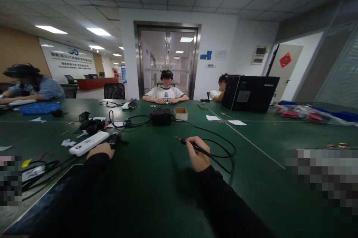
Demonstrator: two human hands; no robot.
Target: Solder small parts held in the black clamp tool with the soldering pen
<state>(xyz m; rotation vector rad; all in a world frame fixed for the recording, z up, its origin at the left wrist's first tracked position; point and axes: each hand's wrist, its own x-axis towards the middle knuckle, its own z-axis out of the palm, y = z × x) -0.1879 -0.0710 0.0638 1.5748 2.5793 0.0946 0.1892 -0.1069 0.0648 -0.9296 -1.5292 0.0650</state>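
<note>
My right hand (pixel 199 153) is closed around a soldering iron (pixel 183 141), held like a pen above the green table, its tip pointing left. The black cable (pixel 233 152) of the iron loops out to the right of the hand and runs back toward a black box (pixel 161 116) in the middle of the table. My left hand (pixel 102 151) is at the right end of a white power strip (pixel 89 143). Its fingers look closed at a small dark object (pixel 115 139) whose kind I cannot make out; the fingertips are mostly hidden.
An open cardboard box (pixel 181 114) stands beside the black box. Black cables and small parts (pixel 92 125) clutter the left. A tablet-like panel (pixel 41 197) lies front left. White papers (pixel 237 122) and a black computer case (pixel 250 92) are at right. Other people sit around the table.
</note>
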